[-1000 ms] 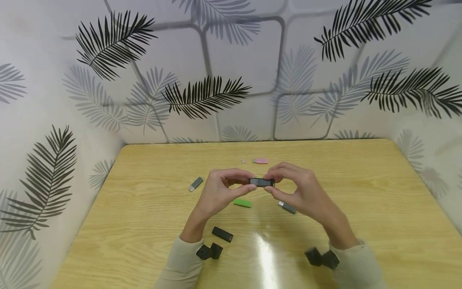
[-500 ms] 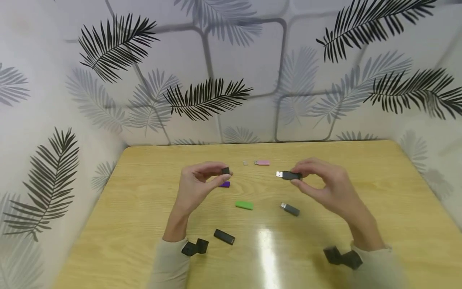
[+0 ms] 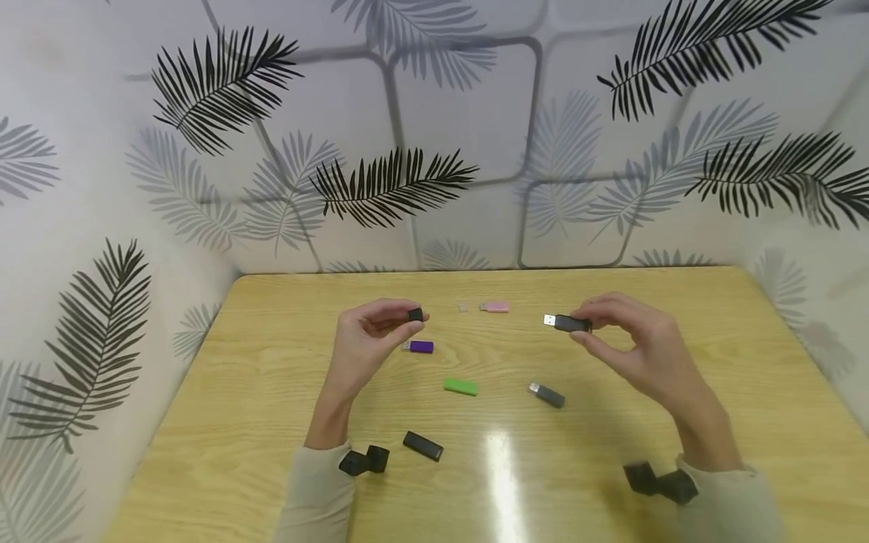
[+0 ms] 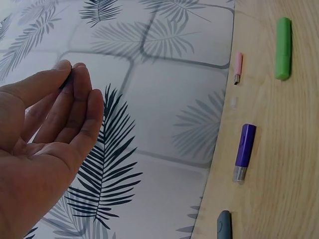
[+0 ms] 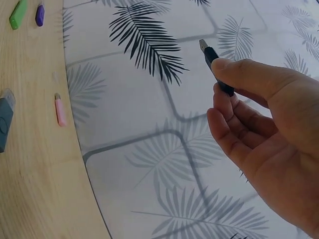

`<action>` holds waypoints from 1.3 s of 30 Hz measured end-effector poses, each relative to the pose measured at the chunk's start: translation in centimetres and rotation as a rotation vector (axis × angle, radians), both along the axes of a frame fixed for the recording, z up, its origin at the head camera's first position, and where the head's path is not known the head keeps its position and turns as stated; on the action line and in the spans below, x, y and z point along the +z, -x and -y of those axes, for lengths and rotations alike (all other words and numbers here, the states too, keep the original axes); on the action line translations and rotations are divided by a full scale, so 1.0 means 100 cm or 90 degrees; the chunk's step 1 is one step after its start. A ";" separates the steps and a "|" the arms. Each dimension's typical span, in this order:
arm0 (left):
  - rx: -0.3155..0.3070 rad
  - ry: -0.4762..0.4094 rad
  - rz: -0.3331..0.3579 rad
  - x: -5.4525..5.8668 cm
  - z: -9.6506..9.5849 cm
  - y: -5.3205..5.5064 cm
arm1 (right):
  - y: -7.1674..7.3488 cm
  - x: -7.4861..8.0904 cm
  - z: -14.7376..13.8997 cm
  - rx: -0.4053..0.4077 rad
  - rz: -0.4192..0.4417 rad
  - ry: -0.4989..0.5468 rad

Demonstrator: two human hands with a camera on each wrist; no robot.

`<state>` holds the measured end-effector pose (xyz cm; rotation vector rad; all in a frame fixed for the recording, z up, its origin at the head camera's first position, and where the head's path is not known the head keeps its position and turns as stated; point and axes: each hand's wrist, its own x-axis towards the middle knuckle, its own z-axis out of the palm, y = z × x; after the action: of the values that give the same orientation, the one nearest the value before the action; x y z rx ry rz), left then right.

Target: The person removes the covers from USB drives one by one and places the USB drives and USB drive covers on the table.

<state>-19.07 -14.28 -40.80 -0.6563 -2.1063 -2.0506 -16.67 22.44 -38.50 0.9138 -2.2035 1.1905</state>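
Note:
Between thumb and fingers my left hand pinches a small black cap, raised over the table; in the left wrist view the fingers mostly hide it. My right hand pinches the rear end of a black USB stick, its bare metal plug pointing left. The right wrist view shows the same USB stick held up by thumb and fingertips. Just below the left hand a purple USB stick lies on the wood. A grey USB stick with its plug bare lies below and left of the right hand.
On the wooden table lie a green USB stick, a black capped stick nearer the front, and a pink USB stick with a clear cap beside it towards the back. A leaf-patterned wall stands behind the table.
The hands were together on the black USB stick; its cap has come off. The left hand moved left with the cap, the right hand moved right with the stick, baring its plug.

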 end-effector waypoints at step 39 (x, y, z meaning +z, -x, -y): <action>0.061 0.111 0.068 -0.058 -0.027 0.020 | 0.030 -0.057 0.010 -0.069 0.078 -0.011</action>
<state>-21.03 -11.57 -46.57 -0.4654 -2.3469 -1.9083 -19.67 21.47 -44.23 0.7356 -2.3316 1.2063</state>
